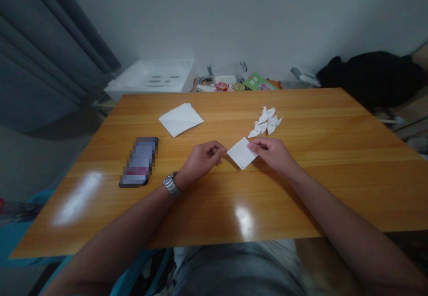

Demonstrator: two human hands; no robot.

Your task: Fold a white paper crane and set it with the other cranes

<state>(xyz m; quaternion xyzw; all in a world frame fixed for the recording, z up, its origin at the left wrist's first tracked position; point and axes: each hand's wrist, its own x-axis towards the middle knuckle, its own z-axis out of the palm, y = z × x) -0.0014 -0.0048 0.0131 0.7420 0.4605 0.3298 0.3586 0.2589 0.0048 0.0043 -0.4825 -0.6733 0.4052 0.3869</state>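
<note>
A small folded square of white paper (241,154) is held just over the table, turned with one corner toward me. My right hand (272,153) pinches its right corner, thumb on top. At its left corner, the fingertips of my left hand (209,154) are closed together, touching the paper's tip. Just beyond the paper lies a cluster of several white folded paper cranes (266,121). A stack of white paper sheets (181,119) rests farther back, left of the middle.
On the left of the wooden table (207,207) lies a phone (139,162) with a blurred screen. Behind the far edge stand a white plastic tray (154,75) and a green packet (259,82) among small items. A black cloth heap (374,80) sits at the back right.
</note>
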